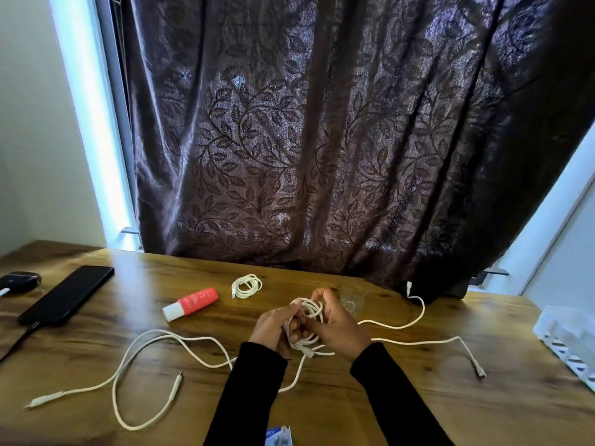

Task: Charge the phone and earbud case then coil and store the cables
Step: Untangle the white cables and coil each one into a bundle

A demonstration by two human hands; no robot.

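My left hand (273,326) and my right hand (338,323) both grip a half-wound coil of white cable (309,320) above the middle of the wooden table (354,410). Loose cable tails run out from the coil, one to the right ending in a plug (479,371). A second white cable (135,358) lies looped on the left with two free ends. A small finished coil (246,285) rests further back. The black phone (67,296) lies at the far left with a dark cable plugged in. The dark earbud case (19,282) sits beside it.
A red tube with a white cap (191,304) lies left of the coil. A clear glass (352,299) stands behind my right hand. A white slotted basket (570,339) sits at the right edge. A dark leaf-patterned curtain (322,140) hangs behind the table.
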